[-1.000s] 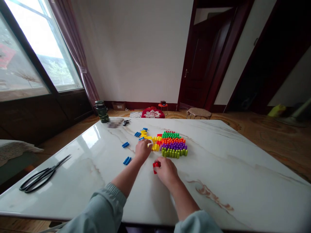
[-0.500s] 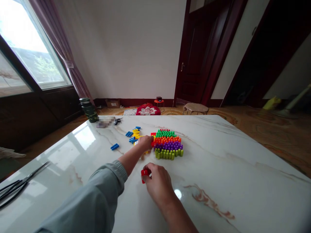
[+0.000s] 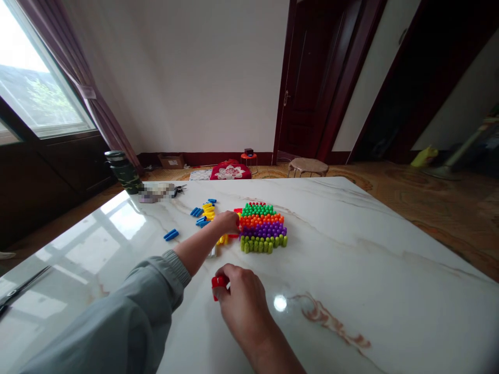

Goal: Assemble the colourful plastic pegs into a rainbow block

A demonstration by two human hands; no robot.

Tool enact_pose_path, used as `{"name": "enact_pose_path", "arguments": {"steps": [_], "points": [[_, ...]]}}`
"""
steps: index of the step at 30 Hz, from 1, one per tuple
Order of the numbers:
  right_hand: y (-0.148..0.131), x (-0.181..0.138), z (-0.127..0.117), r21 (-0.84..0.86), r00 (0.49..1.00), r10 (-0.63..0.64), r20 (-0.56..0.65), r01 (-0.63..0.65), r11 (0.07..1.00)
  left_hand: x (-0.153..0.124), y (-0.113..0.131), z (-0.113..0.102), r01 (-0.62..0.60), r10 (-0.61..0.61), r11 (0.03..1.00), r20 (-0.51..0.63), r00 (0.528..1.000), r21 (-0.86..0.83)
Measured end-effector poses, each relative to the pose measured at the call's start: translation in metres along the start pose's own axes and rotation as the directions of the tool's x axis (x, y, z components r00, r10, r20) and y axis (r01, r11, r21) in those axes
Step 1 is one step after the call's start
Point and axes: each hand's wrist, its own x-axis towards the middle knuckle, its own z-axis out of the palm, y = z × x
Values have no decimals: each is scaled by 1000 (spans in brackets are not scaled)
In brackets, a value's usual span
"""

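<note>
A block of coloured pegs [image 3: 262, 227] stands on the white marble table [image 3: 351, 249], in rows of green, orange, purple and lime. My left hand [image 3: 227, 222] reaches to the block's left edge, fingers closed over pegs there; what it grips is hidden. Yellow pegs [image 3: 208, 211] and blue pegs [image 3: 197, 212] lie just beyond it. My right hand [image 3: 238, 298] rests nearer me on the table, closed on red pegs [image 3: 219, 283].
A loose pair of blue pegs [image 3: 171, 235] lies to the left. A dark green flask [image 3: 122, 171] stands at the far left corner beside a blurred object [image 3: 156, 192]. Black scissors [image 3: 17, 291] lie at the left edge. A stool [image 3: 307, 166] stands beyond the table.
My left hand has moved from the yellow pegs to the block's left edge. My right hand has drawn back toward me with the red pegs. The view has swung rightward.
</note>
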Motion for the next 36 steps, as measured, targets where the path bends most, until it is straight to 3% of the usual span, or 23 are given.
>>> {"name": "enact_pose_path", "arguments": {"steps": [6,11,14,21,28,36], "points": [[-2,-3,-2,29,1000,1,-1,-1,1000,0,-2,8,-27,26,999,-43,999,-37],[-5,-6,-2,79,1000,-5,14,4,997,22,-16,2,96,-113,991,-206,972,-92],[-6,-8,-4,120,1000,-8,9,7,993,41,-27,2,111,-143,984,-247,959,-138],[-5,-10,-6,184,1000,14,28,-19,983,79,-36,7,102,-144,965,-163,976,-243],[-5,-13,-5,234,1000,14,13,-17,972,97,-31,-1,262,-278,918,-11,961,-298],[-4,-11,-5,242,999,39,31,-45,969,109,-22,9,286,-320,900,-52,946,-329]]}}
